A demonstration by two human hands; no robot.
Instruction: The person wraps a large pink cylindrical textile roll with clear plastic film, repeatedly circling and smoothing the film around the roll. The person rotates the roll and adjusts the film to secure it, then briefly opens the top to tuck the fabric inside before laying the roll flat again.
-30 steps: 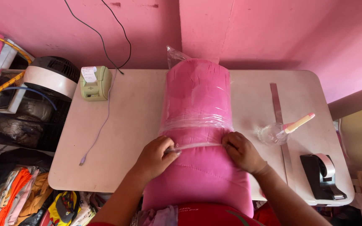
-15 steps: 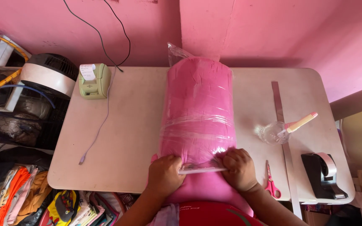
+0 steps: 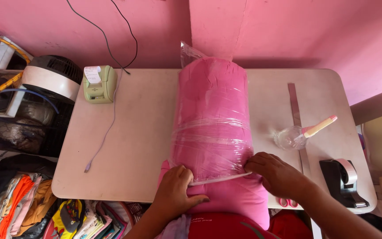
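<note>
Hands work at the near end of a pink fabric roll (image 3: pixel 211 119) that lies lengthwise down the middle of the white desk (image 3: pixel 142 146), sheathed in a clear plastic bag (image 3: pixel 213 137). The left hand (image 3: pixel 176 194) has its grip pinched shut on the bag's open edge, thumb pressed against the cloth below. The right hand (image 3: pixel 276 173) grips the same edge at the roll's other side, fingers curled tight. To the right lie a metal ruler (image 3: pixel 295 104), a clear bottle (image 3: pixel 290 137) and a black tape dispenser (image 3: pixel 343 181); a small green printer (image 3: pixel 99 84) sits far left.
</note>
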